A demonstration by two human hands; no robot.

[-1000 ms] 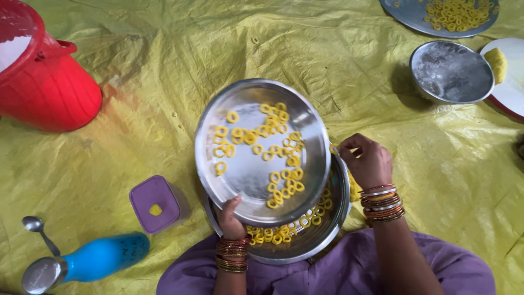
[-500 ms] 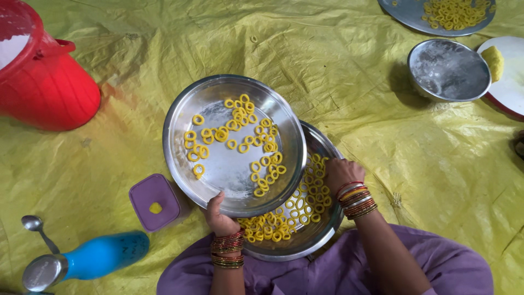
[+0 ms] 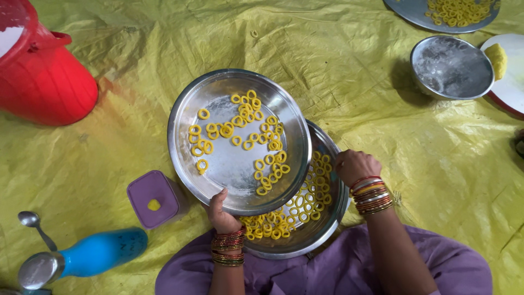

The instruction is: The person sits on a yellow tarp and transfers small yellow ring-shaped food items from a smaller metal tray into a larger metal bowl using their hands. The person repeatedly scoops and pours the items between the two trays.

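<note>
Left hand (image 3: 222, 214): fingers grasp the upper plate (image 3: 238, 141) by its near rim.
Right hand (image 3: 356, 166): fingers clenched on the lower plate (image 3: 321, 229) beneath it.
Risk: tilting could likely slide rings (image 3: 240, 121) off the upper plate onto the yellow sheet (image 3: 355, 82).

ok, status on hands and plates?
Left hand grips top plate, tilted. Right hand on lower plate rim. Rings on both.

We have one view only, worn on the head and looking almost straight down, close over the lap. It takes in the crinkled yellow plastic sheet (image 3: 355, 71) from the near purple garment (image 3: 327, 273) to the far steel dishes.
</note>
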